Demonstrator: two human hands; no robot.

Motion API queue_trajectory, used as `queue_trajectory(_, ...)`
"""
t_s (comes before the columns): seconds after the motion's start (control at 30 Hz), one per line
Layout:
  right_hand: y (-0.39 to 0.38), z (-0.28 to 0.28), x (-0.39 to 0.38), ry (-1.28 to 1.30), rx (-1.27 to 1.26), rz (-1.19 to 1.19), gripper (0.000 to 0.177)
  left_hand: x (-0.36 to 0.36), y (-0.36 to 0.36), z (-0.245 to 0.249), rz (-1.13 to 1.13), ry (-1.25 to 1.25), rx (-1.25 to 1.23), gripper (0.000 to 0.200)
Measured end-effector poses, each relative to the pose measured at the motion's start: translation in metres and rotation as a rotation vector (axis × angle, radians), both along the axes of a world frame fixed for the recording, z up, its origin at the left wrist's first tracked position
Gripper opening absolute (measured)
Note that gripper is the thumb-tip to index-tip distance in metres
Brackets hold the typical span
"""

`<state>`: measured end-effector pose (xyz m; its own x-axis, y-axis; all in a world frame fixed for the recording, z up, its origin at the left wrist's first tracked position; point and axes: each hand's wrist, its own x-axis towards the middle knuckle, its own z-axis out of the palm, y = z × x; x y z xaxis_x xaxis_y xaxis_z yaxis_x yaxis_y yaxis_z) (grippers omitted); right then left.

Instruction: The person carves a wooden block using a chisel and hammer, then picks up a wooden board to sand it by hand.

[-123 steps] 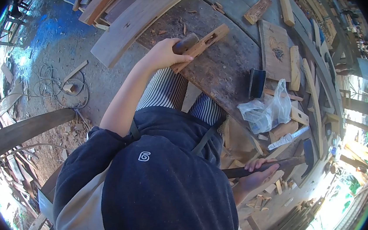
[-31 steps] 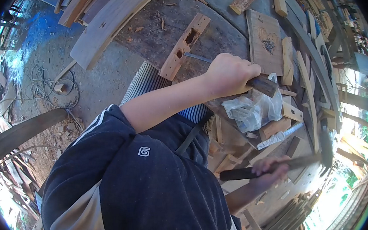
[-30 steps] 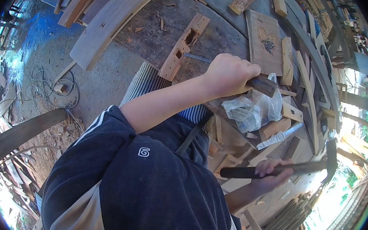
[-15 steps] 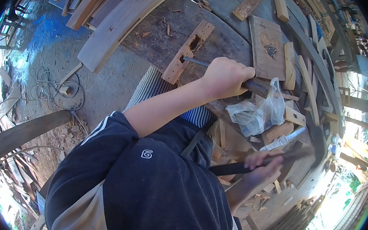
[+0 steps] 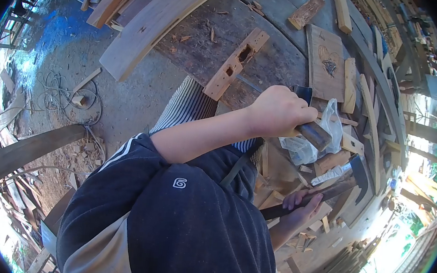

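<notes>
My left hand point(image 5: 283, 111) is wrapped round the brown handle point(image 5: 314, 136) of a chisel, whose thin blade point(image 5: 249, 84) points up-left. Its tip is beside a wooden block point(image 5: 235, 65) with two cut holes, near the lower hole. The block lies across the near edge of the worn workbench point(image 5: 192, 48), over my striped trouser leg. Lower right, my right hand point(image 5: 302, 206) grips the dark handle of a claw hammer point(image 5: 359, 179), its metal head out to the right, away from the chisel.
A crumpled plastic bag point(image 5: 303, 150) lies past the chisel handle. Farther back, a board point(image 5: 322, 86) carries a small pile of nails. Curved wooden pieces point(image 5: 158, 22) are stacked at the upper left, and offcuts lie round the bench. Looped cord point(image 5: 70, 104) is on the floor at left.
The chisel has come back out of the block's lower hole, and my left hand has shifted right and down with it. The hammer, blurred before, now shows sharply.
</notes>
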<state>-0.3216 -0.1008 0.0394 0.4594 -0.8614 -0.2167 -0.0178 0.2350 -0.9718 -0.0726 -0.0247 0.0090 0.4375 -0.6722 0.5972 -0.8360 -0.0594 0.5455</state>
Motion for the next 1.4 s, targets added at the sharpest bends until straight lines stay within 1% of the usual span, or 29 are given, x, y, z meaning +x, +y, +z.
queue_trajectory(0.1, 0.005, 0.002, -0.003, -0.005, 0.063, -0.012, 0.032, 0.001, 0.0, 0.0, 0.004, 0.009, 0.001, 0.024)
queue_trajectory(0.43, -0.003, 0.001, -0.01, -0.018, 0.02, 0.014, 0.031, 0.004, -0.001, -0.005, 0.014, 0.011, 0.02, 0.024)
queue_trajectory(0.5, -0.005, 0.004, -0.007, -0.04, -0.08, 0.003, 0.034, 0.003, -0.003, -0.004, 0.016, 0.009, 0.018, 0.024)
queue_trajectory(0.53, -0.007, 0.006, -0.005, -0.041, -0.081, 0.007, 0.034, 0.002, -0.003, -0.002, 0.014, 0.015, 0.03, 0.024)
queue_trajectory(0.6, -0.01, 0.009, -0.003, -0.128, -0.207, 0.09, 0.035, 0.003, -0.003, -0.002, 0.016, 0.021, 0.042, 0.024)
queue_trajectory(0.73, -0.011, 0.007, -0.003, -0.137, -0.225, 0.142, 0.036, 0.002, -0.004, -0.002, 0.005, 0.031, 0.06, 0.025)
queue_trajectory(0.83, -0.014, 0.002, -0.008, -0.063, -0.222, 0.161, 0.035, 0.002, -0.005, -0.004, 0.006, 0.031, 0.055, 0.025)
queue_trajectory(0.9, -0.023, 0.002, -0.015, -0.036, -0.412, 0.211, 0.036, 0.003, -0.005, -0.003, 0.011, 0.034, 0.048, 0.025)
queue_trajectory(0.93, -0.025, 0.006, -0.016, -0.035, -0.412, 0.212, 0.036, 0.004, -0.004, -0.002, 0.006, 0.022, 0.054, 0.024)
queue_trajectory(1.0, -0.028, 0.016, -0.018, -0.124, -0.395, 0.171, 0.039, 0.004, -0.003, -0.002, -0.003, 0.013, 0.058, 0.024)
queue_trajectory(1.1, -0.029, 0.023, -0.017, -0.128, -0.362, 0.166, 0.041, 0.003, -0.005, -0.003, 0.019, 0.018, 0.024, 0.024)
queue_trajectory(1.17, -0.029, 0.022, -0.015, -0.131, -0.327, 0.155, 0.041, 0.003, -0.005, -0.003, 0.022, 0.034, 0.058, 0.024)
queue_trajectory(1.23, -0.029, 0.018, -0.017, -0.056, -0.36, 0.146, 0.041, 0.003, -0.004, -0.004, 0.026, 0.033, 0.056, 0.024)
queue_trajectory(1.37, -0.032, 0.023, -0.02, -0.047, -0.393, 0.189, 0.041, 0.004, -0.005, -0.004, 0.036, 0.032, 0.033, 0.022)
queue_trajectory(1.4, -0.032, 0.029, -0.02, -0.101, -0.421, 0.154, 0.042, 0.004, -0.005, -0.003, 0.033, 0.032, 0.032, 0.022)
